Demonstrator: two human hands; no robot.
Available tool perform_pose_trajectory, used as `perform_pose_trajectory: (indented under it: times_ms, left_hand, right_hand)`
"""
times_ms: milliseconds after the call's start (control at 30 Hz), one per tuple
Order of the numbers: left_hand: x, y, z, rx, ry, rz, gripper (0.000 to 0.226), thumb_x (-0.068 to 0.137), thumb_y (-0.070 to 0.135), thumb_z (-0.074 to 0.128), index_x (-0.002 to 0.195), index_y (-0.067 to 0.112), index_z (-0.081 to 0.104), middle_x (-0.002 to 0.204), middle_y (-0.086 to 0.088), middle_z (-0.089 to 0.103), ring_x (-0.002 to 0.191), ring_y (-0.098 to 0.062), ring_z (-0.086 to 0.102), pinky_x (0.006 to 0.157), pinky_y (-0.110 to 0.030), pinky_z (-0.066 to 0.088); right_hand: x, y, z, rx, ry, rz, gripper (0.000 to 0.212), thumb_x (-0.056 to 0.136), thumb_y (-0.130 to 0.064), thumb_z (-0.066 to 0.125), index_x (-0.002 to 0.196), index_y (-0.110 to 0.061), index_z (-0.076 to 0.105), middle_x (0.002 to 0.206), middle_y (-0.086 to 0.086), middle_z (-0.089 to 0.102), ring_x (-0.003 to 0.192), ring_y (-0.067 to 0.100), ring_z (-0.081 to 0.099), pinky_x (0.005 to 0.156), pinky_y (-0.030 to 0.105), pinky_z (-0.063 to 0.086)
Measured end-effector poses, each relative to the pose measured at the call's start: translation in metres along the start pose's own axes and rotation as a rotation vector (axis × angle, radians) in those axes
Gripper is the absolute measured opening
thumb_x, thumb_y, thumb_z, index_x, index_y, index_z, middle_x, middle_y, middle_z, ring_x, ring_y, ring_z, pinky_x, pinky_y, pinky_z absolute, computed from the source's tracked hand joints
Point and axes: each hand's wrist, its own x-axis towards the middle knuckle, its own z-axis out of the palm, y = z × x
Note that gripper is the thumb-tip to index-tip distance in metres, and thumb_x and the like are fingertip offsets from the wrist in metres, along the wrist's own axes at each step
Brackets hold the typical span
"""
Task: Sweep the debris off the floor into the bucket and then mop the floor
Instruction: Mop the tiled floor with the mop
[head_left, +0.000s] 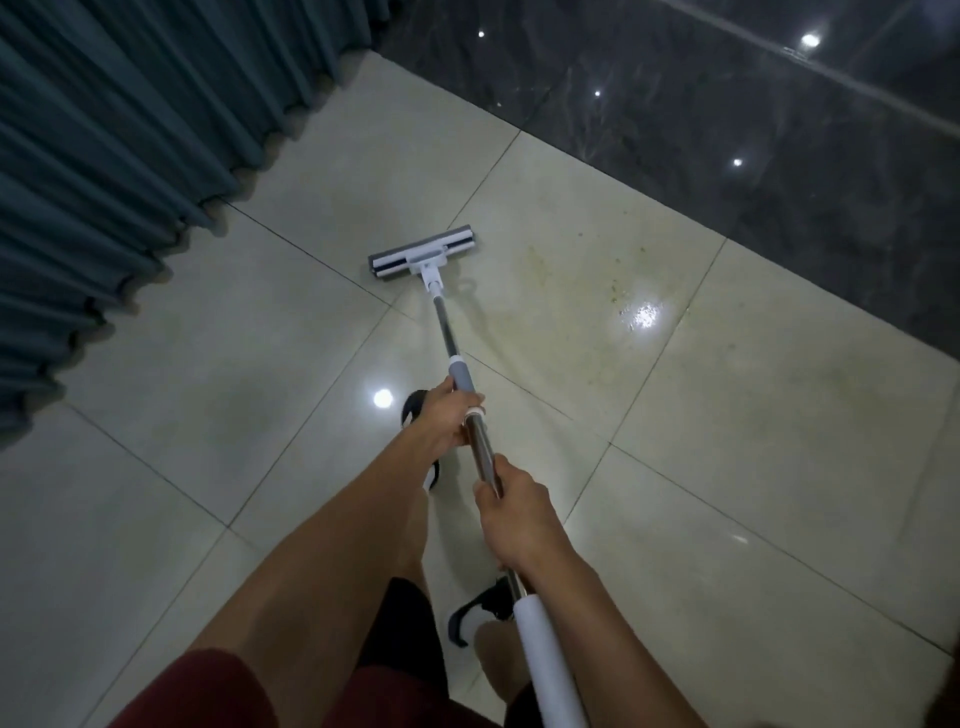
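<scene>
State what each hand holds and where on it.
Both grip the mop by its pole: the left hand where the grey sleeve meets the metal, the right hand lower on the bare metal, above the white end.

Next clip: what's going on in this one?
A person is mopping a pale tiled floor with a flat grey-and-white sponge mop on a long metal pole. The left hand grips the pole by its grey collar, and the right hand grips it lower, above the white end sleeve. The mop head rests on the tiles near the teal curtain. A yellowish stained, wet patch lies to the head's right. No bucket is in view.
</scene>
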Motion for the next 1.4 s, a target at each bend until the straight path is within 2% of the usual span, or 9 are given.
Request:
perform_pose_trajectory:
  times_ms: [133,267,367,433,667,900,1033,1200,1400]
  left_hand:
    - [-0.034,-0.042,0.002,-0.014,0.009,-0.031,0.037,0.085,0.004,0.073,0.121,0.010,0.063,0.093,-0.016,0.065,0.077,-0.029,0.065,0.076,-0.050,0.062]
    - [-0.050,-0.058,-0.001,-0.038,0.009,-0.029,0.046,0.085,0.003,0.073,0.128,0.012,0.062,0.090,-0.014,0.065,0.073,-0.028,0.065,0.077,-0.050,0.062]
    - [-0.046,-0.050,-0.006,-0.032,0.019,-0.014,0.039,0.088,0.002,0.071,0.125,0.011,0.062,0.091,-0.015,0.064,0.071,-0.026,0.064,0.072,-0.045,0.062]
    - [-0.038,-0.043,-0.011,-0.010,0.022,-0.017,0.034,0.089,0.002,0.070,0.122,0.008,0.063,0.089,-0.015,0.064,0.070,-0.025,0.064,0.073,-0.045,0.062]
    - [-0.022,-0.029,-0.031,0.072,-0.021,-0.054,0.030,0.088,0.001,0.071,0.116,0.010,0.063,0.088,-0.015,0.066,0.066,-0.025,0.065,0.074,-0.051,0.063]
    - [-0.026,-0.051,-0.057,0.118,-0.030,-0.058,0.043,0.089,0.001,0.069,0.127,0.017,0.057,0.090,-0.015,0.065,0.067,-0.027,0.065,0.074,-0.048,0.064]
    - [-0.034,-0.059,-0.073,0.184,-0.008,-0.008,0.042,0.091,0.003,0.066,0.131,0.013,0.058,0.088,-0.014,0.064,0.066,-0.027,0.063,0.066,-0.040,0.063]
    - [-0.047,-0.089,-0.091,0.290,-0.016,0.005,0.036,0.093,0.009,0.068,0.127,0.007,0.059,0.090,-0.015,0.067,0.069,-0.028,0.065,0.073,-0.047,0.064]
    - [-0.096,-0.181,-0.089,0.361,-0.068,-0.003,0.040,0.093,0.010,0.070,0.130,0.010,0.057,0.095,-0.016,0.066,0.068,-0.027,0.065,0.070,-0.046,0.063]
  right_hand:
    - [-0.046,0.026,0.010,0.028,-0.004,0.025,0.011,0.101,-0.026,0.043,0.102,-0.022,0.054,0.076,-0.005,0.055,0.059,0.007,0.054,0.048,0.017,0.039]
    - [-0.061,0.036,0.023,0.017,0.016,0.029,0.025,0.102,-0.027,0.044,0.124,-0.018,0.054,0.079,-0.009,0.055,0.063,0.002,0.052,0.047,0.010,0.037]
    - [-0.053,0.029,0.035,-0.004,0.054,0.040,0.033,0.103,-0.028,0.044,0.133,-0.017,0.051,0.088,-0.001,0.062,0.071,0.012,0.060,0.054,0.013,0.041]
    - [-0.042,0.023,0.043,-0.041,0.075,0.060,0.034,0.103,-0.030,0.044,0.134,-0.016,0.049,0.091,0.005,0.064,0.075,0.019,0.064,0.058,0.023,0.047]
    - [-0.020,0.008,0.063,-0.099,0.111,0.106,0.027,0.103,-0.030,0.045,0.122,-0.011,0.052,0.083,0.002,0.058,0.061,0.012,0.053,0.048,0.021,0.036]
    - [-0.038,0.004,0.102,-0.023,0.125,0.157,0.018,0.101,-0.028,0.046,0.112,-0.016,0.053,0.086,0.009,0.063,0.068,0.025,0.063,0.064,0.038,0.059]
    - [-0.051,0.002,0.129,-0.026,0.158,0.134,0.032,0.101,-0.024,0.046,0.132,-0.015,0.049,0.097,0.011,0.065,0.071,0.022,0.062,0.060,0.030,0.051]
    - [-0.081,0.026,0.164,0.041,0.165,0.110,0.045,0.103,-0.023,0.045,0.148,-0.020,0.038,0.114,0.009,0.066,0.096,0.023,0.067,0.086,0.034,0.057]
    - [-0.154,0.099,0.195,0.136,0.167,0.123,0.041,0.103,-0.021,0.045,0.144,-0.022,0.043,0.090,0.001,0.064,0.073,0.013,0.062,0.059,0.018,0.046]
